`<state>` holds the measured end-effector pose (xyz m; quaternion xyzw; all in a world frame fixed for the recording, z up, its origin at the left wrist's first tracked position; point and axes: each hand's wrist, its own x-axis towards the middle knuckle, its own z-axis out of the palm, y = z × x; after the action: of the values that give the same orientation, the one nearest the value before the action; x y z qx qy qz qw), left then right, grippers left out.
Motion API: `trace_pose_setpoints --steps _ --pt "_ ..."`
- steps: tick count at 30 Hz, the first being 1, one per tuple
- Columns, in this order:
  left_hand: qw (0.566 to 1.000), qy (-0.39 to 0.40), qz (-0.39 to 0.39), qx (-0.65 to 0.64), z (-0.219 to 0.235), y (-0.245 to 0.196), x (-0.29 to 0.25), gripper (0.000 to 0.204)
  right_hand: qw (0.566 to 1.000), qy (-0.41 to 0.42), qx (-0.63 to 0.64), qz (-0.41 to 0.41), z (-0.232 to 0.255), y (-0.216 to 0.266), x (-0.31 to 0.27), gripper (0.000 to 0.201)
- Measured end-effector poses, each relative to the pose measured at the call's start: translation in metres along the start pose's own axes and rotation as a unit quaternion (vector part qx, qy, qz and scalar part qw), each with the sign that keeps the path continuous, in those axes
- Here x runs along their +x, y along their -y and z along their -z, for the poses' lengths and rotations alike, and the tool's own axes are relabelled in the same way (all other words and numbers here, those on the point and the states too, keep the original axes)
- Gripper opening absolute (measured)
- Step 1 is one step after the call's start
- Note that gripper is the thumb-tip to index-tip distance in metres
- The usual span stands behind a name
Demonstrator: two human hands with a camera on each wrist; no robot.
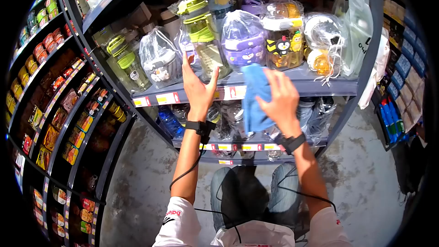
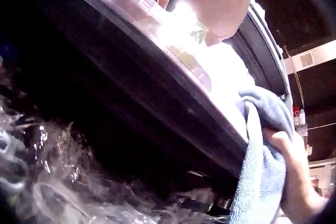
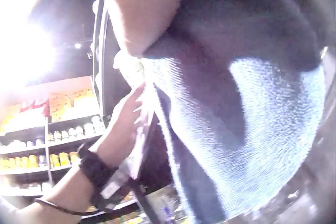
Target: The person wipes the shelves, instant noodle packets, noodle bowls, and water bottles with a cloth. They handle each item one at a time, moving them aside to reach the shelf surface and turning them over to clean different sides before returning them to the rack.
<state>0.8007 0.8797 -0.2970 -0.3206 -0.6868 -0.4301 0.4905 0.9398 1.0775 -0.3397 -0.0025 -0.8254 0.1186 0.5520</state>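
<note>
In the head view, my right hand holds a blue cloth that hangs down over the shelf's front edge. Its terry weave fills much of the right wrist view, where the cloth drapes in folds below the hand. My left hand is at the front of the same shelf, thumb spread from the fingers, right before a tall bottle with a lime-green lid. A purple bagged bottle stands between the two hands, behind the edge.
Bagged bottles line the shelf, including a yellow-lidded one with cartoon figures and a white-lidded one. A lower shelf holds more wrapped bottles. Racks of packaged food stand left. Cables run from both wrists.
</note>
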Motion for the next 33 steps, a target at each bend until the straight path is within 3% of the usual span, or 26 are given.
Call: trace_pose_setpoints --steps 4,5,8,13,17,20,21,23,25,27,29,31,33 --pt "0.997 -0.017 -0.072 -0.005 0.028 -0.021 -0.016 0.041 0.999 -0.047 -0.014 0.022 0.014 -0.027 -0.003 0.075" --pt "0.996 -0.005 -0.081 -0.027 0.032 -0.026 -0.021 0.036 0.999 -0.044 -0.010 0.030 0.010 -0.025 -0.003 0.075" --pt "0.988 0.074 -0.104 -0.087 0.037 -0.045 -0.031 0.042 0.994 -0.096 -0.043 -0.008 -0.004 -0.017 -0.004 0.070" --pt "0.980 0.134 -0.135 -0.055 0.013 -0.077 -0.037 0.063 0.994 -0.102 -0.019 0.042 -0.021 0.013 -0.001 0.062" --pt "0.978 0.132 -0.147 -0.075 -0.033 -0.092 -0.044 0.060 0.992 -0.055 0.073 0.086 -0.016 0.001 -0.003 0.053" --pt "0.984 0.109 -0.110 -0.084 -0.056 -0.102 -0.050 0.059 0.982 -0.047 0.143 0.115 0.003 -0.017 -0.006 0.048" --pt "0.984 0.110 -0.110 -0.089 -0.064 -0.105 -0.052 0.059 0.983 -0.051 0.150 0.091 0.008 -0.020 -0.008 0.044" --pt "0.991 0.088 -0.087 -0.042 -0.073 -0.111 -0.053 0.056 0.990 -0.052 0.109 0.077 0.009 -0.031 -0.016 0.040" --pt "0.992 0.096 -0.086 -0.008 -0.082 -0.112 -0.053 0.052 0.987 -0.050 0.043 0.145 0.011 -0.041 -0.016 0.036" --pt "0.993 0.070 -0.098 -0.005 -0.089 -0.106 -0.057 0.047 0.982 -0.071 0.072 0.160 0.008 -0.059 -0.019 0.030" --pt "0.993 0.026 -0.116 -0.019 -0.095 -0.095 -0.062 0.042 0.984 -0.126 0.038 0.117 0.007 -0.066 -0.015 0.031" --pt "0.991 0.024 -0.128 -0.020 -0.085 -0.087 -0.062 0.040 0.983 -0.163 -0.023 0.084 0.002 -0.071 -0.013 0.035" --pt "0.993 0.014 -0.120 -0.002 -0.077 -0.074 -0.064 0.039 0.971 -0.118 -0.171 0.121 -0.009 -0.068 -0.014 0.041"
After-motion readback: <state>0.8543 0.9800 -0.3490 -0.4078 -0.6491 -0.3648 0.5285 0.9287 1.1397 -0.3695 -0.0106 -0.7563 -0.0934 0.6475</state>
